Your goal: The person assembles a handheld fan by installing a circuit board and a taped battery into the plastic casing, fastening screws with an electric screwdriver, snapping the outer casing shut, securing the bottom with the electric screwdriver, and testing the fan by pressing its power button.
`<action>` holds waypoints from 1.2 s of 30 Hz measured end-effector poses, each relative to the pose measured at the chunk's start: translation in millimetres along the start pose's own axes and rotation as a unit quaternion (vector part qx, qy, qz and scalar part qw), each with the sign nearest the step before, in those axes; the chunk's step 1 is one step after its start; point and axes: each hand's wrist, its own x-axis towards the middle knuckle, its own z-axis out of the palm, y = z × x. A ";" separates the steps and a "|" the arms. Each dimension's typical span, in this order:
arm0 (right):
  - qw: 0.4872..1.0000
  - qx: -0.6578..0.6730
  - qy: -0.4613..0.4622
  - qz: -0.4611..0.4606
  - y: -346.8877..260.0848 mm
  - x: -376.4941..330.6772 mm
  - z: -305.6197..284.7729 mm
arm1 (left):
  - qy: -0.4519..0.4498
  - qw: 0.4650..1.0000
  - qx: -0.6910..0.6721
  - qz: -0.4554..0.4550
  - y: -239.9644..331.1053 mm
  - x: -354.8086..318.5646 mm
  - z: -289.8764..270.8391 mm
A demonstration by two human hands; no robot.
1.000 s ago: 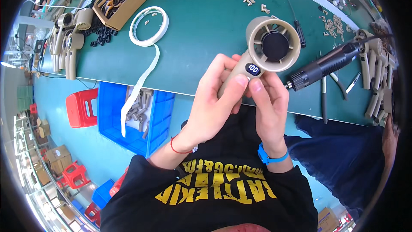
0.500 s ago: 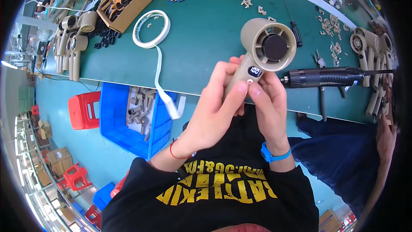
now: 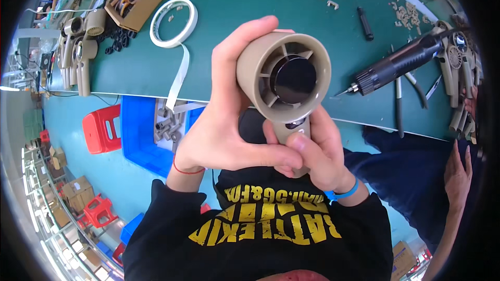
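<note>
Both hands hold a beige handheld fan housing close under the camera, above the near edge of the green worktable, its round barrel facing up with a black hub in the middle of the vanes. The left hand wraps the left side of the barrel, fingers pressed together and reaching up along its wall, the thumb crossing below onto the handle. The right hand grips the short handle from the right, fingers curled around it. On the table to the right lies a black electric screwdriver, well apart from the hands; far left sits a roll of white tape with a strip trailing off the table edge toward a blue bin below.
</note>
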 end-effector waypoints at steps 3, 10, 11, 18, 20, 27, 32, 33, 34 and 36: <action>0.999 0.011 0.012 0.041 4.7 -2.8 1.1 | 0.015 0.999 -0.014 -0.032 -9.4 -12.3 1.0; 0.997 0.030 0.031 0.066 21.2 6.4 -10.3 | 0.128 0.979 -0.125 -0.096 -25.2 -15.5 3.2; 0.995 0.054 0.043 0.075 23.8 7.9 -8.8 | 0.107 0.976 -0.138 -0.127 -24.5 -16.8 -1.7; 0.996 0.048 0.031 0.074 24.4 13.1 -14.8 | 0.027 0.986 -0.122 -0.111 -28.2 -10.5 -12.6; 0.994 0.061 0.038 0.087 23.3 12.1 -13.0 | 0.033 0.993 -0.081 -0.076 -33.7 -11.4 -13.3; 0.994 0.071 0.037 0.069 25.1 13.5 -13.8 | 0.039 0.989 -0.111 -0.091 -33.9 -11.5 -13.4; 0.996 0.048 0.027 0.069 26.3 14.6 -13.0 | 0.073 0.982 -0.138 -0.107 -30.3 -11.9 -14.2; 0.989 0.134 -0.031 0.057 27.9 11.9 -20.6 | 0.087 0.977 -0.153 -0.119 -29.7 -13.9 -11.8; 0.989 0.131 -0.032 0.056 24.9 8.4 -23.8 | 0.086 0.978 -0.154 -0.116 -26.4 -14.6 -8.9; 0.991 0.079 -0.031 0.108 11.6 2.8 -20.7 | 0.156 0.957 -0.180 -0.165 -17.0 -15.6 -3.2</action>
